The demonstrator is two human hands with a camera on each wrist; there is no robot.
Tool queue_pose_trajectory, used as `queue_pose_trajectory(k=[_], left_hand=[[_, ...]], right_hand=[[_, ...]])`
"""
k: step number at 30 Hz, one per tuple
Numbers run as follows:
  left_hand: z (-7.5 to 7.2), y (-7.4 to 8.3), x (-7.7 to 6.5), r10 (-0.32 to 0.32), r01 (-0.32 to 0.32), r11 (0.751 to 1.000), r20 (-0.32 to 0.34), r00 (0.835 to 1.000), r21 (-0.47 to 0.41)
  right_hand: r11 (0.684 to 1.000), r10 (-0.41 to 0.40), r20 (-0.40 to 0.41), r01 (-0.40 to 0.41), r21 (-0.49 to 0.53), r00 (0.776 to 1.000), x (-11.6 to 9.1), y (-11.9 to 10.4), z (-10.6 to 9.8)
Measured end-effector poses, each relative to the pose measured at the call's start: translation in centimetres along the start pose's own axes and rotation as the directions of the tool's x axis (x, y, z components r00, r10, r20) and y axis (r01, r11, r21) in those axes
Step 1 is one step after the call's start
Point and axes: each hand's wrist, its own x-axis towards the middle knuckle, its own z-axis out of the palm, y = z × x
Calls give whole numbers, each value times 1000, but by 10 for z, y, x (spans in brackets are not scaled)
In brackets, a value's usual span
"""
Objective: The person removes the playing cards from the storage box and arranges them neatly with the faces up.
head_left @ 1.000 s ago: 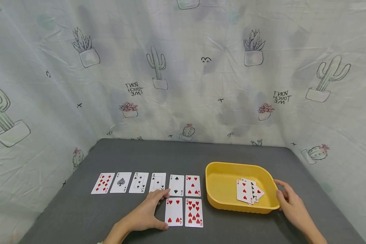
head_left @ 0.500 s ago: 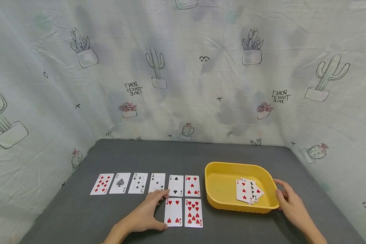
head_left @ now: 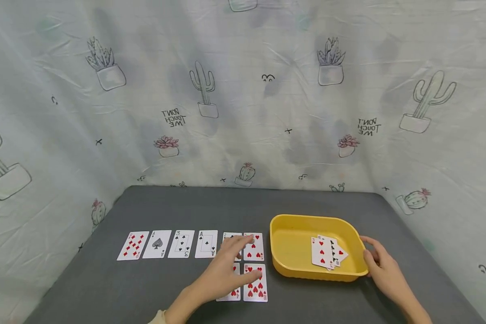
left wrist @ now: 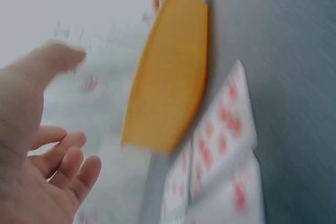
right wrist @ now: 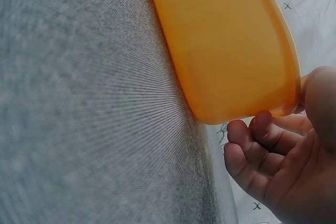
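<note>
In the head view my left hand (head_left: pixel 222 272) hovers with fingers spread above the playing cards. It partly covers the four of hearts (head_left: pixel 228 297), the two of clubs (head_left: pixel 229 235), the five of hearts (head_left: pixel 258 252) and the ten of hearts (head_left: pixel 256 293). The left wrist view shows nothing between its thumb and fingers. My right hand (head_left: pixel 384 272) grips the right end of a yellow plastic tray (head_left: pixel 303 271). In the right wrist view, curled fingers (right wrist: pixel 262 129) touch the tray's end wall. A three of hearts (head_left: pixel 319 254) lies inside over other, partly hidden cards.
Face-up cards continue leftward in a row: ace of clubs (head_left: pixel 206 243), three of clubs (head_left: pixel 181 244), ace of spades (head_left: pixel 157 244) and nine of diamonds (head_left: pixel 132 245). They lie on a dark grey table (head_left: pixel 194 207). A cactus-print curtain (head_left: pixel 243 112) surrounds its back and sides.
My left hand has lifted from beside the four of hearts and moved right over the cards. The right hand stays at the tray. The head view has shifted slightly.
</note>
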Motion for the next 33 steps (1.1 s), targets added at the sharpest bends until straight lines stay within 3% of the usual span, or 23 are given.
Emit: queue_pose_trajectory(k=[4,6,10,14,19,28,33], left_hand=[[20,19,36,100,-101,995,46,994,19],[30,25,55,110,-112,994,88,990,16],[54,31,90,71,-79,996,172,983,42],[77,31,115,-1,-25,995,255,967,96],[96,30,133,-49,1,989,328,943,146],[115,22,150,-131,75,984,375,918,160],[123,19,155,-165,92,973,360,918,213]], right_hand=[[1000,7,9,-7,-10,1000,1,0,-1],[1000,6,10,-6,-12,1000,2,1,-1],[1000,5,8,-5,-15,1000,3,3,-2],[1000,8,11,-8,-17,1000,4,4,-1],[1000,22,21,-21,-14,1000,5,4,-1],[1000,16,18,-16,-6,1000,5,4,1],[1000,21,18,-21,-8,1000,5,4,1]])
